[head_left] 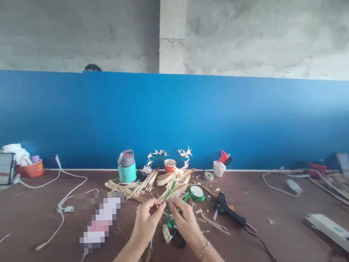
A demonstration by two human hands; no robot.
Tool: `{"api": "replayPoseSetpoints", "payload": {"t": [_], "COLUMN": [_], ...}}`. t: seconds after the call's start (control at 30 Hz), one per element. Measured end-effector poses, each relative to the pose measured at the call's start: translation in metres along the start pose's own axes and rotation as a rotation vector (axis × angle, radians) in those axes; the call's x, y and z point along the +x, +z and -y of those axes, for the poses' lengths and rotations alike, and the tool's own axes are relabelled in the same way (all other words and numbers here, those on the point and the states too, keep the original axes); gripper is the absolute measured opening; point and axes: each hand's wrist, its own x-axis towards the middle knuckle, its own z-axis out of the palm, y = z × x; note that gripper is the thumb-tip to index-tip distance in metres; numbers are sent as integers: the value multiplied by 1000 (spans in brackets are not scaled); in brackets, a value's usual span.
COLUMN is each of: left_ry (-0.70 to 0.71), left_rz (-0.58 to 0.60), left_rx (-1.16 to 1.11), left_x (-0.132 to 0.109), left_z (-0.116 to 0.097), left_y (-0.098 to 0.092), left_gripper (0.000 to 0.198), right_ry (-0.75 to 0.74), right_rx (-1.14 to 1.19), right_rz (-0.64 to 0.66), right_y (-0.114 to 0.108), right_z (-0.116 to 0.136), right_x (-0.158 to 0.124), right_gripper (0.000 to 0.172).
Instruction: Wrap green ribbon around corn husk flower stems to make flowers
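Note:
Over the brown table (pixel 37 223), my left hand (pixel 146 221) and my right hand (pixel 185 220) meet at the fingertips, both pinching a thin green stem (pixel 168 192) that slants up to the right. Under them lie a roll of green tape (pixel 196 192), green scraps and pale dried husk strips (pixel 153 185). A black object sits just below my right hand; I cannot make it out.
A black glue gun (pixel 230 213) with cord lies right of my hands. At the back stand a teal flask (pixel 127 166), a red cup with husk flowers (pixel 170 164) and a white mug (pixel 218 168). White cables (pixel 62 203) run left; a blue partition (pixel 191 119) backs the table.

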Motion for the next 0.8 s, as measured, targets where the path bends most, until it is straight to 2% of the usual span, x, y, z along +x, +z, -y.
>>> {"api": "replayPoseSetpoints", "payload": {"t": [0.1, 0.2, 0.37, 0.47, 0.53, 0.67, 0.8], "left_ry": [-31, -103, -184, -210, -255, -355, -343], "left_rz": [-38, -65, -44, 24, 103, 255, 283], "left_rx": [-43, -141, -204, -214, -241, -317, -246], "left_x": [1, 1, 2, 2, 2, 0, -2], "left_z": [-1, -1, -4, -10, -12, -10, -9], "left_y": [0, 0, -1, -3, -3, -1, 1], "left_gripper": [26, 26, 26, 28, 30, 33, 31], "right_ry": [-8, -1, 54, 147, 191, 209, 232], "right_rx": [-62, -121, -67, 97, 226, 409, 434], "right_rz": [-21, -32, 54, 89, 79, 79, -21], "right_y": [2, 3, -2, -8, -10, -8, -3], "right_z": [-3, -3, 0, 3, 6, 10, 7], "right_x": [0, -1, 1, 4, 5, 6, 5], "right_gripper": [13, 12, 12, 11, 16, 21, 36]}}
